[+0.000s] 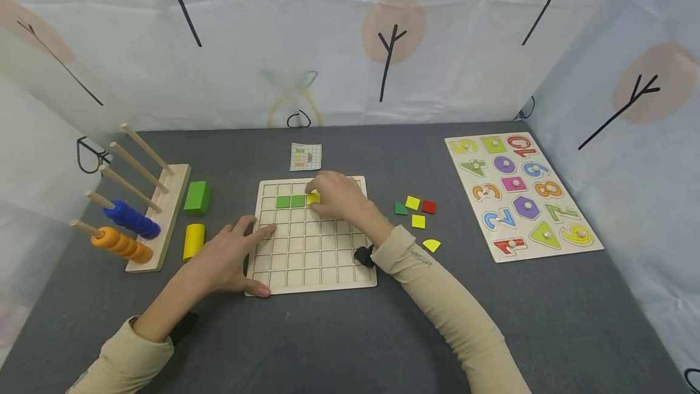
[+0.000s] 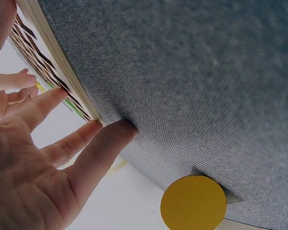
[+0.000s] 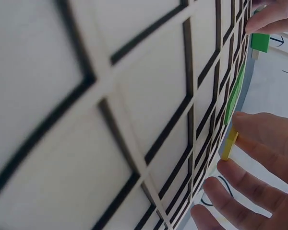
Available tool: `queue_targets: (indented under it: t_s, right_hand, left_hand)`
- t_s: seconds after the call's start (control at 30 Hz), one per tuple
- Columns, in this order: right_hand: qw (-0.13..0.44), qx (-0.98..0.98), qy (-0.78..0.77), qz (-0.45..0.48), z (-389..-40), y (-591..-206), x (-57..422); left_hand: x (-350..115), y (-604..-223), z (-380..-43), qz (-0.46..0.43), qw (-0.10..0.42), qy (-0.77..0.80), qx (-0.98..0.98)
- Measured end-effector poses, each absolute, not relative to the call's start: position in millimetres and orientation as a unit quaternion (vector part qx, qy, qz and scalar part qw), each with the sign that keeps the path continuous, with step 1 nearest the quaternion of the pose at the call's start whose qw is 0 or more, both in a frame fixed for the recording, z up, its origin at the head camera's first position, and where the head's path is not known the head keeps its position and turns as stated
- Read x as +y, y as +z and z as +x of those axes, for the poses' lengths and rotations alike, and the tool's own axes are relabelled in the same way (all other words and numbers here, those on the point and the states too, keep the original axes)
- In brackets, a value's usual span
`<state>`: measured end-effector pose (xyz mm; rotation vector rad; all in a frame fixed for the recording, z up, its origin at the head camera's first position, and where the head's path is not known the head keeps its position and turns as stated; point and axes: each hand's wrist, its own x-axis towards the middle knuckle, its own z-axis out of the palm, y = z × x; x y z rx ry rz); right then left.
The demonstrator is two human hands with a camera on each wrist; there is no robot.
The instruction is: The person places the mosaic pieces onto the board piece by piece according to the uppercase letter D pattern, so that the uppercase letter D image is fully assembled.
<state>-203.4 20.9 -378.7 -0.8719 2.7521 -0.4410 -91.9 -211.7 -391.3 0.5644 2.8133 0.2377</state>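
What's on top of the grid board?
Two green squares lie on the board; the right hand pinches a yellow piece over it. That hand, the left hand and a black object hide some cells.

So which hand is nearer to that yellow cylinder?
The left. The left hand is just right of the yellow cylinder, at the left edge of the board. The right hand is farther off, over the board's far side, pinching a yellow tile.
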Motion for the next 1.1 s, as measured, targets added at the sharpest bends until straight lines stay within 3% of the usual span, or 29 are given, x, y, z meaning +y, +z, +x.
queue_targets:
  t_s: [1.1]
  right_hand:
    - [0.128, 0.939, -0.137, -0.288, -206.4, -384.5, 15.5]
  left_hand:
    - [-212.0, -392.2, -92.6, 0.195, 0.129, 0.079, 0.969]
